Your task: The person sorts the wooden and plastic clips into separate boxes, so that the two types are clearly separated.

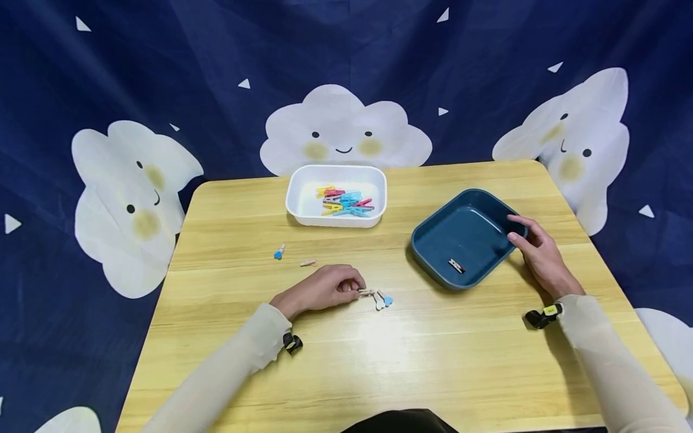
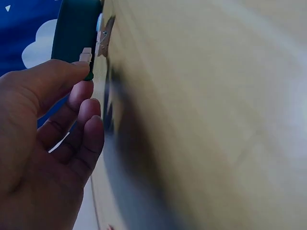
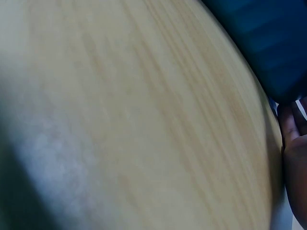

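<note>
My left hand (image 1: pixel 331 287) pinches a small wooden clothespin (image 2: pixel 86 55) between thumb and forefinger, low over the table. Just beyond its fingertips lie a clothespin with a white heart (image 1: pixel 379 302) and one with a light-blue heart (image 1: pixel 387 299). With my right hand (image 1: pixel 544 258) I hold the right rim of a dark blue bin (image 1: pixel 425 255); some fingers are hidden behind its wall. One small clothespin (image 1: pixel 456 266) lies in that bin. The right wrist view catches only part of the right hand (image 3: pixel 295 148) by the bin's corner.
At the back of the table, a white bin (image 1: pixel 337 222) contains several yellow, red and blue plastic clothespins (image 1: pixel 351 203). Left of centre lie a blue-heart clothespin (image 1: pixel 279 252) and another small clothespin (image 1: pixel 308 263). A dark blue cloud-print curtain (image 1: pixel 216 72) hangs behind the table.
</note>
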A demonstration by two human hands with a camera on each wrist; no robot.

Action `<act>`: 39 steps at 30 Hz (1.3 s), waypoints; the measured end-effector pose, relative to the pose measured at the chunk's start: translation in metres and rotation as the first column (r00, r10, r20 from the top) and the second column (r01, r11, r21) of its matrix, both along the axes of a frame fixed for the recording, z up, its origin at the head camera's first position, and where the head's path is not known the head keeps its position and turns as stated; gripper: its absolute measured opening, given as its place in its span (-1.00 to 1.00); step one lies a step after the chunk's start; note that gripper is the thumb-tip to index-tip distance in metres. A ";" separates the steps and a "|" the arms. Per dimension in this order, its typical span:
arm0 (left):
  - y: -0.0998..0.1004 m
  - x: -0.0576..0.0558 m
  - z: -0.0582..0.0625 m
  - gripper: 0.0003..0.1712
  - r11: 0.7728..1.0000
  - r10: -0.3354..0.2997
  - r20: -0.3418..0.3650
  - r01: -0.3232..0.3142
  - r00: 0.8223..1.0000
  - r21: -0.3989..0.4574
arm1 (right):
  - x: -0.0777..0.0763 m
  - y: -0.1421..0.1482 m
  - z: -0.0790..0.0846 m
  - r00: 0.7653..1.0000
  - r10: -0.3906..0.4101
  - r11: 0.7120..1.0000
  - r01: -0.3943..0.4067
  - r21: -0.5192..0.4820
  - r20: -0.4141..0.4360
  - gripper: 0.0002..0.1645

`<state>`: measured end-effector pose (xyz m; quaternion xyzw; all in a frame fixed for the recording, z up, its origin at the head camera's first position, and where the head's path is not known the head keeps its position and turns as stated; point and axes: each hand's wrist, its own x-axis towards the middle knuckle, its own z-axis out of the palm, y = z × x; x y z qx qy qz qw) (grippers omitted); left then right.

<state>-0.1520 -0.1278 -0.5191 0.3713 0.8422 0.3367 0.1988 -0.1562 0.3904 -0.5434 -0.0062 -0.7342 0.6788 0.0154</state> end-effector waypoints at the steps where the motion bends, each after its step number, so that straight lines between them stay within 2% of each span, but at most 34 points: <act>1: 0.002 -0.002 0.002 -0.82 1.000 -0.003 0.003 0.003 1.000 0.005 | 0.000 0.000 0.000 1.000 -0.002 1.000 0.002 0.004 -0.001 -0.41; 5: 0.015 -0.012 0.011 -0.80 1.000 -0.012 0.003 0.012 1.000 0.027 | 0.000 0.000 0.001 1.000 -0.004 1.000 0.004 0.009 -0.001 -0.41; 15: 0.057 -0.039 0.023 -0.82 0.994 -0.055 -0.073 0.062 0.996 0.088 | -0.002 0.000 0.001 1.000 0.003 1.000 -0.003 0.000 -0.008 -0.41; 19: 0.077 -0.049 0.028 -0.80 0.992 -0.059 -0.097 0.069 0.994 0.103 | -0.001 0.002 0.000 1.000 0.011 1.000 -0.011 0.011 -0.016 -0.41; 23: 0.101 -0.057 0.039 -0.79 0.992 -0.059 -0.076 0.067 0.995 0.110 | 0.000 0.002 0.000 1.000 0.020 1.000 -0.020 0.003 -0.015 -0.40; 29: 0.138 -0.067 0.052 -0.79 0.995 -0.050 -0.084 0.056 0.995 0.077 | 0.000 0.002 0.001 0.999 0.036 0.999 -0.037 -0.034 -0.029 -0.40; 34: 0.165 -0.074 0.056 -0.79 0.993 -0.082 -0.106 0.091 0.991 0.079 | 0.001 0.001 0.001 0.999 0.030 0.999 -0.031 -0.027 -0.028 -0.40; 39: 0.188 -0.080 0.054 -0.79 0.992 -0.114 -0.111 0.120 0.987 0.050 | 0.000 0.003 0.000 0.999 0.033 0.999 -0.033 -0.004 -0.035 -0.40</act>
